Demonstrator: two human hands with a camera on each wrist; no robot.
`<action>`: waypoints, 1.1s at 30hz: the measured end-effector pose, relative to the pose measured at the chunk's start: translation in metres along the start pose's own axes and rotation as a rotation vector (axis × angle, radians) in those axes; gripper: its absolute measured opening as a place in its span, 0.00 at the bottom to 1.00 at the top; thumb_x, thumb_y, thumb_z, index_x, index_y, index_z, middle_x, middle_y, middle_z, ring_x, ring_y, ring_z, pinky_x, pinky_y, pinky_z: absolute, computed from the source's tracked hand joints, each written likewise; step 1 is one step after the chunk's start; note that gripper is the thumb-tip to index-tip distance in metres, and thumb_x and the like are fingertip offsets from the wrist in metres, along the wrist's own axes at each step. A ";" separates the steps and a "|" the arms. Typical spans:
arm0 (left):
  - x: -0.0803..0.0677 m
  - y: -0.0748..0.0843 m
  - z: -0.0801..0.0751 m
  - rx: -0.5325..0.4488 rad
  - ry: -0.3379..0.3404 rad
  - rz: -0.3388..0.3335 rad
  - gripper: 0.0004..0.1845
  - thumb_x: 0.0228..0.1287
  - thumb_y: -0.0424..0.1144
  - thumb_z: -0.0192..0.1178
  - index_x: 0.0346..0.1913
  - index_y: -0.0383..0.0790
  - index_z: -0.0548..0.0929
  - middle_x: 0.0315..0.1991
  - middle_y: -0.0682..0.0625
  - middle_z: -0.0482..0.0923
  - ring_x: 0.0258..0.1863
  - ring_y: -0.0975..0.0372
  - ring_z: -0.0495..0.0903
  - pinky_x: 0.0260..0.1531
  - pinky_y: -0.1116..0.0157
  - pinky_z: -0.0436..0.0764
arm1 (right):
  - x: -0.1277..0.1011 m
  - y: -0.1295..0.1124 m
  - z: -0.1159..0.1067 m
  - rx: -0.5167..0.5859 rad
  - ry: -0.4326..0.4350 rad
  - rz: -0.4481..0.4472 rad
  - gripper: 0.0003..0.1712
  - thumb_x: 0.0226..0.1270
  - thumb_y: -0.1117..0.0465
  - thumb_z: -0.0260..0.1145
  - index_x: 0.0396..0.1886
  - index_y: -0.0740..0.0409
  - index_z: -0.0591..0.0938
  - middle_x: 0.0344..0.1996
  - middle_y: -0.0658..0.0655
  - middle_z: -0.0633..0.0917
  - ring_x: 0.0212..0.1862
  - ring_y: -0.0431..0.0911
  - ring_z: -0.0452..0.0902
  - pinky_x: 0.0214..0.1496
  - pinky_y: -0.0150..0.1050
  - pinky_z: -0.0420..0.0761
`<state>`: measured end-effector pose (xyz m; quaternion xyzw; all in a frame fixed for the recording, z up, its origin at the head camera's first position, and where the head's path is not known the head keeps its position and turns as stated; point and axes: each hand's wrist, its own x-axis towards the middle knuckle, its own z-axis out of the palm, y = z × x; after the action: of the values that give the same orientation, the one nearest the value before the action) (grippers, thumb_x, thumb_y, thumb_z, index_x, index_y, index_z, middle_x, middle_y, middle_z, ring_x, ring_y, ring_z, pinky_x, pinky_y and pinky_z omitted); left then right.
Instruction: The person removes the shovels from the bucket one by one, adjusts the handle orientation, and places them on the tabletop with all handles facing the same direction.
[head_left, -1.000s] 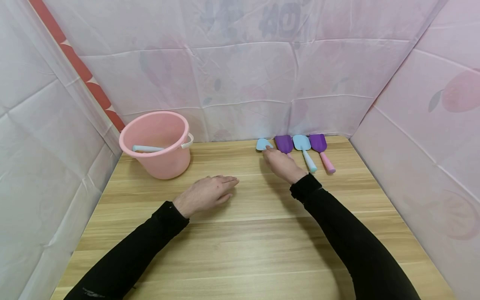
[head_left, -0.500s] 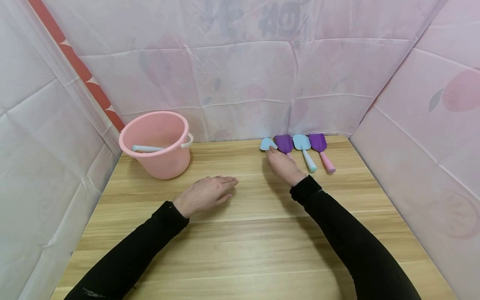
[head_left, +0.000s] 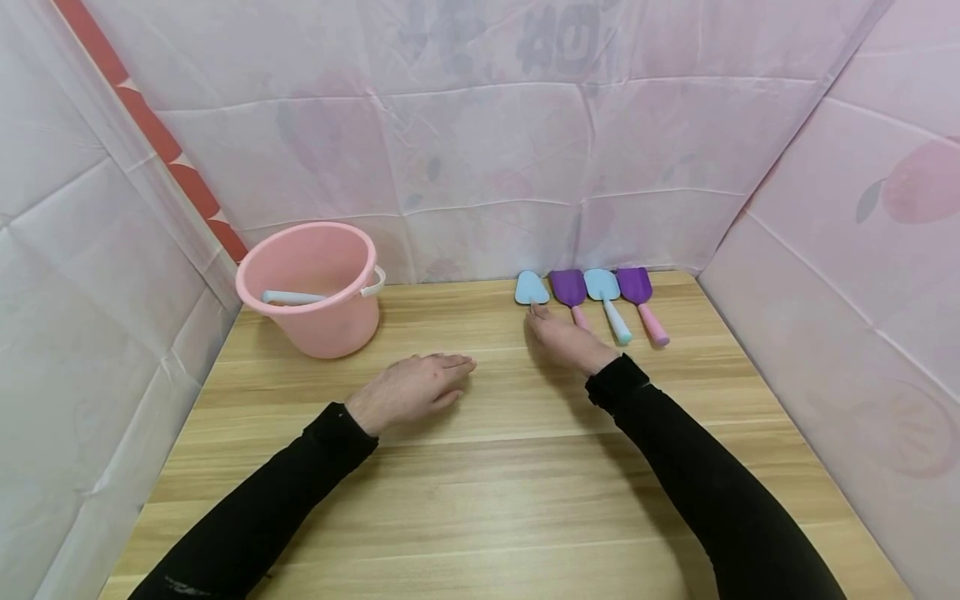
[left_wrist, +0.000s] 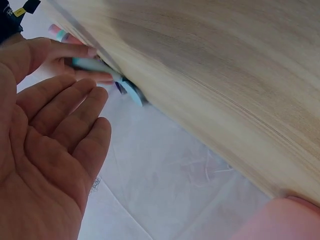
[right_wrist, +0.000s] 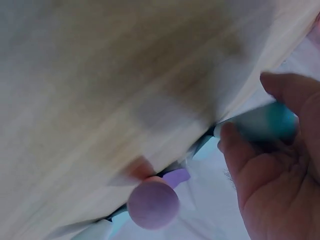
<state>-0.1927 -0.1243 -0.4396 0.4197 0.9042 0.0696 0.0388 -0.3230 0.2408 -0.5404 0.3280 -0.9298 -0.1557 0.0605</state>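
Observation:
My right hand (head_left: 566, 337) is at the leftmost light-blue toy shovel (head_left: 532, 288), which lies blade toward the back wall. In the right wrist view, thumb and fingers are spread either side of its teal-ended handle (right_wrist: 257, 122), with a gap between a fingertip and the handle. From the head, most of that handle is hidden under the hand. To its right lie a purple shovel (head_left: 567, 287) with a pink handle, a second light-blue shovel (head_left: 602, 285) and another purple one (head_left: 634, 286). My left hand (head_left: 412, 387) rests near mid-table, palm down, fingers extended, holding nothing.
At the back left stands a pink bucket (head_left: 352, 325) with a white side handle (head_left: 373, 283). A light-blue handle (head_left: 292, 297) shows inside it. Pink-and-white patterned cloth (head_left: 480, 142) walls the wooden table (head_left: 480, 508) at the back and sides.
The leftmost blue shovel shifted right, then slightly back left, and its blade now shows fully. My right hand has drawn slightly toward me and its fingers have loosened. My left hand stayed put.

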 end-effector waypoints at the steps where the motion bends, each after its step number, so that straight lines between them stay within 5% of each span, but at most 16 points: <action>1: 0.000 0.000 0.000 0.000 0.000 0.000 0.29 0.92 0.43 0.65 0.86 0.37 0.78 0.84 0.41 0.82 0.83 0.49 0.83 0.81 0.47 0.86 | 0.003 0.001 0.003 0.259 0.020 0.003 0.31 0.90 0.70 0.61 0.85 0.76 0.72 0.88 0.77 0.71 0.90 0.64 0.71 0.94 0.48 0.74; 2: 0.000 0.000 0.000 0.002 0.000 0.000 0.29 0.92 0.43 0.65 0.86 0.37 0.78 0.84 0.41 0.82 0.83 0.49 0.83 0.81 0.47 0.86 | 0.007 0.002 0.007 0.430 0.037 0.001 0.30 0.90 0.70 0.62 0.83 0.79 0.73 0.87 0.83 0.70 0.88 0.70 0.72 0.91 0.53 0.78; 7: -0.001 0.000 0.000 0.010 -0.001 -0.003 0.30 0.92 0.44 0.66 0.86 0.37 0.78 0.84 0.42 0.82 0.84 0.49 0.83 0.81 0.47 0.87 | 0.013 0.007 0.011 0.492 -0.017 0.005 0.38 0.89 0.58 0.72 0.83 0.80 0.72 0.88 0.85 0.66 0.86 0.73 0.74 0.84 0.62 0.84; 10: -0.002 0.000 -0.002 0.002 -0.007 -0.007 0.30 0.92 0.44 0.66 0.87 0.38 0.78 0.85 0.42 0.81 0.84 0.49 0.83 0.81 0.45 0.87 | 0.008 0.003 -0.006 0.539 -0.033 0.028 0.41 0.90 0.52 0.73 0.83 0.79 0.73 0.87 0.85 0.66 0.86 0.74 0.74 0.84 0.63 0.84; 17: -0.003 -0.006 -0.014 0.016 0.034 -0.036 0.32 0.91 0.44 0.66 0.88 0.38 0.76 0.86 0.41 0.80 0.84 0.48 0.82 0.78 0.43 0.88 | -0.007 -0.019 -0.085 0.604 -0.056 0.128 0.41 0.93 0.52 0.67 0.88 0.77 0.69 0.89 0.81 0.67 0.88 0.74 0.69 0.91 0.66 0.76; 22: -0.005 -0.015 -0.031 0.028 0.102 -0.052 0.32 0.92 0.45 0.66 0.88 0.35 0.75 0.85 0.38 0.80 0.83 0.45 0.83 0.81 0.44 0.87 | -0.006 -0.025 -0.101 0.592 0.007 0.167 0.39 0.94 0.54 0.66 0.91 0.71 0.69 0.90 0.76 0.69 0.89 0.69 0.71 0.90 0.63 0.77; 28: -0.011 -0.026 -0.056 0.047 0.181 -0.092 0.33 0.91 0.46 0.66 0.88 0.33 0.75 0.84 0.36 0.80 0.83 0.44 0.83 0.81 0.44 0.86 | -0.006 -0.029 -0.117 0.507 0.120 0.160 0.37 0.92 0.51 0.70 0.89 0.64 0.74 0.90 0.69 0.74 0.78 0.64 0.86 0.62 0.59 0.97; 33: -0.017 -0.039 -0.077 0.059 0.261 -0.137 0.34 0.90 0.45 0.67 0.87 0.32 0.76 0.84 0.35 0.80 0.82 0.42 0.83 0.82 0.41 0.84 | -0.007 -0.034 -0.130 0.500 0.169 0.143 0.41 0.93 0.45 0.69 0.92 0.62 0.72 0.91 0.67 0.73 0.83 0.63 0.82 0.49 0.56 0.96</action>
<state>-0.2211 -0.1697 -0.3695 0.3453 0.9297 0.0942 -0.0868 -0.2698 0.1880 -0.4286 0.2781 -0.9518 0.1112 0.0657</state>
